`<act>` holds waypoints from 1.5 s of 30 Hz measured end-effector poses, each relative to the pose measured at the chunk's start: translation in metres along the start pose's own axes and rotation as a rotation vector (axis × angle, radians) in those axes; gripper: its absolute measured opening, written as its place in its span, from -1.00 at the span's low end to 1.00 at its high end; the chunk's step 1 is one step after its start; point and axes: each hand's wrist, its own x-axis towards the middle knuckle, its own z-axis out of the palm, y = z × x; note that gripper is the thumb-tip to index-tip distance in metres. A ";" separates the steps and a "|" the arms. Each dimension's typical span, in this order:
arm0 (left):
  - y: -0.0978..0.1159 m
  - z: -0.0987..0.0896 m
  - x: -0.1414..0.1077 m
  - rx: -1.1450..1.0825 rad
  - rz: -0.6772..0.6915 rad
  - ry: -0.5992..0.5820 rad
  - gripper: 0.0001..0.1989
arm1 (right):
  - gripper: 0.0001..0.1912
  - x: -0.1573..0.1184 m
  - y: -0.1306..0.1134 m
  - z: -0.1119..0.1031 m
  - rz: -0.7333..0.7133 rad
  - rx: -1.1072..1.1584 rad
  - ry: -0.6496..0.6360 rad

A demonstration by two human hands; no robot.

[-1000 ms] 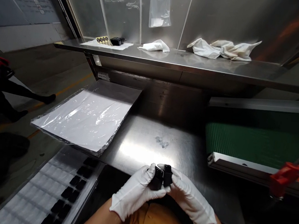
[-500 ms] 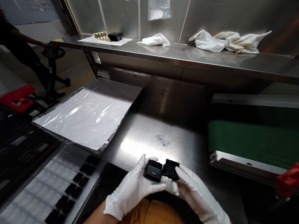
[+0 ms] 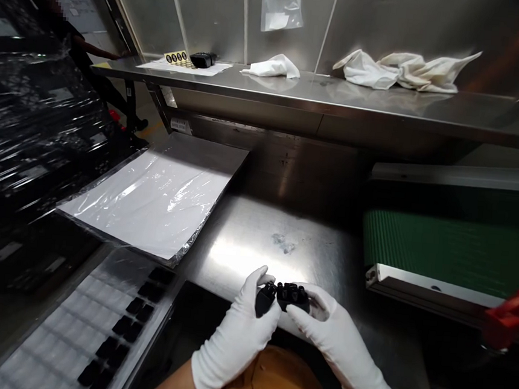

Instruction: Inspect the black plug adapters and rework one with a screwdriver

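Ok so here's what you've got: your left hand (image 3: 238, 338) and right hand (image 3: 337, 340), both in white fabric gloves, are right over the near edge of the stainless steel worktop (image 3: 246, 242). Each one is clenched on a small black plastic block, with your left fingers (image 3: 259, 277) curled around the left block (image 3: 265, 300) and your right fingers (image 3: 318, 299) wrapped around the ridged right block (image 3: 293, 297). The two blocks are touching, pinched together between your hands just above your mustard shirt (image 3: 274, 383).

The steel is brushed, shiny and smudged, with one hazy mark near the middle. To the left sits a flat white sheet stack in crinkly clear plastic (image 3: 150, 194), and below it a pale tray (image 3: 57, 328) holds rows of black pieces (image 3: 123, 322). On the right there's a ribbed green conveyor belt (image 3: 418, 245) with a chunky red clamp (image 3: 512, 316) at its edge.

Up on the long steel shelf (image 3: 341, 92) you've got crumpled white cloths (image 3: 400, 70), a smaller cloth (image 3: 273, 67), and a black item (image 3: 203, 60) beside a paper sheet (image 3: 184, 65). A clear bag (image 3: 281, 6) hangs on the metal wall. Far left, a person (image 3: 60, 26) stands beyond a glossy wrapped black stack (image 3: 33, 132).
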 end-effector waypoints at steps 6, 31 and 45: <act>-0.003 -0.005 -0.001 0.250 0.112 -0.006 -0.65 | -0.60 -0.006 0.004 0.004 -0.051 -0.066 0.018; -0.003 -0.007 0.003 -1.249 -0.516 -0.363 -0.72 | -0.81 -0.011 0.008 -0.003 0.280 0.743 -0.143; -0.020 -0.003 0.014 -1.347 -0.600 -0.143 -0.82 | -0.67 0.011 0.036 -0.004 0.275 0.563 0.000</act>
